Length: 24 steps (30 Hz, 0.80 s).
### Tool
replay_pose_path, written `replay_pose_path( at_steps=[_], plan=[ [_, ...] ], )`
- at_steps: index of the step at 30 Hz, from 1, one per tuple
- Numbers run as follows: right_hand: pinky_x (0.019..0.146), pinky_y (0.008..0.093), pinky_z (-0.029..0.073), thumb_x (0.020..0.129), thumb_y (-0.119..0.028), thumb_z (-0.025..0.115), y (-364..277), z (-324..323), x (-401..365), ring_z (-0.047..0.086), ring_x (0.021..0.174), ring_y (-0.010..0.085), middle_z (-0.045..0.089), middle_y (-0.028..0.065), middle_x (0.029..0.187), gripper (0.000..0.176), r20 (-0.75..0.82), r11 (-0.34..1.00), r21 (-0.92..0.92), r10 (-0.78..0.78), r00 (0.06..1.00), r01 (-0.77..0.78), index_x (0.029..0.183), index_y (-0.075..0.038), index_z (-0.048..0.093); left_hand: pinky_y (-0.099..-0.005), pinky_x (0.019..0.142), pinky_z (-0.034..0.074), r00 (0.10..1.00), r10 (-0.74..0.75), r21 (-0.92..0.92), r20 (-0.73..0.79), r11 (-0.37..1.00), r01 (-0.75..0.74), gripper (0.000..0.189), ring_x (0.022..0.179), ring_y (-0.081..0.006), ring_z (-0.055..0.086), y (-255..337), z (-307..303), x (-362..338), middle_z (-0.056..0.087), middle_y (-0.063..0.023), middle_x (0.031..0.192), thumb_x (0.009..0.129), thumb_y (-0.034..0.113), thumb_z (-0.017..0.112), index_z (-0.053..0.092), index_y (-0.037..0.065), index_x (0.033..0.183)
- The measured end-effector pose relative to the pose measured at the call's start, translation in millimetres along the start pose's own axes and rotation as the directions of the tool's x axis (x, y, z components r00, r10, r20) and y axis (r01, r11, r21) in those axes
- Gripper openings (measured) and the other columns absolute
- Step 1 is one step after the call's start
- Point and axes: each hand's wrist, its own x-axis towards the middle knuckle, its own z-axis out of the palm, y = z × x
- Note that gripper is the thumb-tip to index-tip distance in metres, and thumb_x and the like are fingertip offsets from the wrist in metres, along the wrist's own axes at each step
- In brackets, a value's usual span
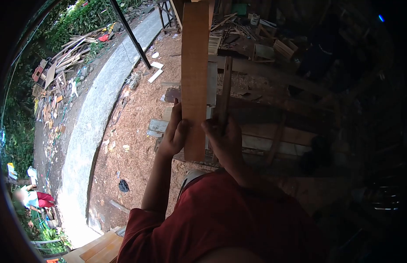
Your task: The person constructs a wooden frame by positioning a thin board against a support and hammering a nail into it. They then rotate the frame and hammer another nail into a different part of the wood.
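Observation:
A long reddish-brown wooden board (194, 83) stretches away from my body up the middle of the view. My left hand (173, 133) grips its left edge near the close end, with the thumb on the upper face. On the opposite edge, my right hand (225, 140) closes round the board, its thumb tip at the rim. A narrow dark wooden strip (226, 83), with a small slot near its top, runs down into the right hand's fingers; I cannot tell whether they hold it too. Pale planks (159, 126) lie beyond the left hand.
Wood shavings (133, 149) cover the ground, bordered by a curved concrete path (85, 136). A dark post (131, 35) slants down at upper left. Scrap wood (59, 65) is heaped past the path, and a person (35, 198) is at far left. Boards (273, 136) lie in shadow at right.

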Motion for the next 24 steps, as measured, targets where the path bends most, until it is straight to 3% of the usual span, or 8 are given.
replay_pose_path(
  at_steps=[12,15,17,24],
  plan=[
    [0.063,0.0227,0.047,0.092,-0.017,0.078,-9.8,28.4,-11.3,0.057,0.074,0.0045,0.062,0.0019,0.087,0.031,-0.157,0.995,-0.021,0.098,0.983,-0.103,0.109,-0.003,0.056,-0.0539,0.126,-0.006,0.989,0.131,-0.085,0.069,0.989,-0.125,0.061,0.154,-0.0383,0.027,-13.0,-15.7,7.1,0.037,-0.0262,0.157,0.105,0.029,0.034,0.027,-0.008,0.153],
    [0.062,0.0215,0.046,0.092,-0.016,0.078,-3.8,37.2,-11.8,0.056,0.073,0.0034,0.06,0.0004,0.087,0.032,-0.172,0.99,0.051,0.141,0.975,-0.134,0.112,-0.004,0.055,-0.0546,0.126,-0.005,0.961,0.261,0.029,0.09,0.964,-0.265,0.061,0.154,-0.0388,0.024,-15.5,-25.0,10.8,0.034,-0.027,0.158,0.103,0.027,0.036,0.028,-0.008,0.153],
    [0.063,0.0213,0.046,0.093,-0.015,0.077,2.4,39.0,-12.5,0.056,0.076,0.0032,0.058,-0.001,0.09,0.033,-0.17,0.989,0.016,0.145,0.975,-0.145,0.114,-0.004,0.054,-0.055,0.126,-0.004,0.98,0.184,0.003,0.068,0.983,-0.185,0.06,0.155,-0.0397,0.023,-21.6,-25.1,5.7,0.034,-0.0271,0.159,0.103,0.025,0.035,0.029,-0.007,0.153],
    [0.066,0.0207,0.046,0.094,-0.012,0.076,3.9,52.3,-15.2,0.054,0.083,0.0029,0.056,-0.0017,0.095,0.031,-0.246,0.995,0.011,0.103,0.964,-0.104,0.115,-0.006,0.055,-0.0551,0.126,0.0,0.976,0.194,0.015,0.103,0.98,-0.196,0.06,0.155,-0.0402,0.023,-23.5,-35.3,9.2,0.032,-0.0274,0.16,0.1,0.021,0.038,0.033,-0.007,0.152]
  ],
)
